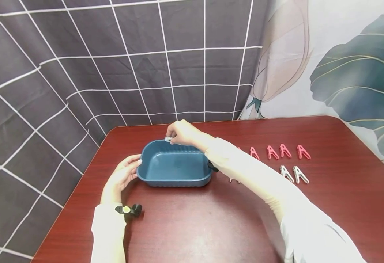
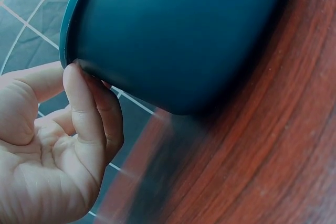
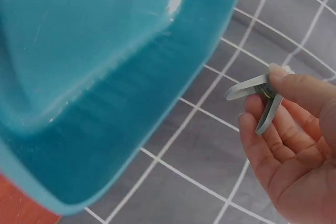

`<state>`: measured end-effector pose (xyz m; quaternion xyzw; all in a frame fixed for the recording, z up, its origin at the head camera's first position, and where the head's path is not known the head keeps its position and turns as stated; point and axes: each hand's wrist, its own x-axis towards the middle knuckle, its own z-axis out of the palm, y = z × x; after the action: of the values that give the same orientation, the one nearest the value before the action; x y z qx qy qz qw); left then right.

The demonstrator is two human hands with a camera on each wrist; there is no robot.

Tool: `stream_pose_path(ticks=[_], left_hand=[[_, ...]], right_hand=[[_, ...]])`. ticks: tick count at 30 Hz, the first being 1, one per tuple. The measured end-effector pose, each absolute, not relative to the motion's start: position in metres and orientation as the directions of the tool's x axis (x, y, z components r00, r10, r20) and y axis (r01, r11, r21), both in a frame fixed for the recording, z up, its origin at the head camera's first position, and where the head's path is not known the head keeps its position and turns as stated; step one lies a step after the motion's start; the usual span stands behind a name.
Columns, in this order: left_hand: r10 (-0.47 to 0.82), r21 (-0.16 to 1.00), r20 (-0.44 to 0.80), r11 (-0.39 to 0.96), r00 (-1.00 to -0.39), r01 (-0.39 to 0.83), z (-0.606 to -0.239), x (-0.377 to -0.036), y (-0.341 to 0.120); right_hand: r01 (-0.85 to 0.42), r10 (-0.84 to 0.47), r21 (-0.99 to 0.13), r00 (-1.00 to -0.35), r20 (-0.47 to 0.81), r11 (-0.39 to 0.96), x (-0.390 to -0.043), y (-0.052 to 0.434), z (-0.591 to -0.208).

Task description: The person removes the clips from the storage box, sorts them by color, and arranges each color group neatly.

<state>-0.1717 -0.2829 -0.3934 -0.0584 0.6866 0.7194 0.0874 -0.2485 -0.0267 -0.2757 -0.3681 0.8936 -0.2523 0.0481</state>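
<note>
A blue plastic basin [image 1: 179,166] stands on the table, its inside bare. My left hand [image 1: 123,175] pinches the basin's left rim between thumb and fingers; in the left wrist view the fingertips [image 2: 76,72] sit right at the rim. Over the far rim, my right hand [image 1: 183,132] holds a pale grey-white clothespin [image 3: 270,95]. Thumb and fingers grip it at one end, and its two legs spread apart in the right wrist view. The head view shows only a small end of this clothespin.
On the right of the reddish-brown table [image 1: 198,226] lie several pink clothespins [image 1: 272,152] in a row. Nearer are white clothespins [image 1: 300,175]; my right forearm partly covers others. Behind the table hangs a grey checked cloth [image 1: 185,69].
</note>
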Motion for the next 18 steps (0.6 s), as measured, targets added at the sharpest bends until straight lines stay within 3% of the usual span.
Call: stream_pose_path(ticks=[11,18], left_hand=[[0.040,0.969,-0.242,-0.049,-0.970,-0.244,-0.390,-0.170,-0.281],[0.049,0.969,-0.238,-0.060,-0.970,-0.241,-0.389,-0.170,-0.280]], right_hand=[[-0.587,-0.605,-0.570,-0.774,0.188,0.574,-0.234,0.021,-0.269],[-0.488,-0.479,-0.641,-0.853,0.207,0.592,-0.218,0.051,-0.276]])
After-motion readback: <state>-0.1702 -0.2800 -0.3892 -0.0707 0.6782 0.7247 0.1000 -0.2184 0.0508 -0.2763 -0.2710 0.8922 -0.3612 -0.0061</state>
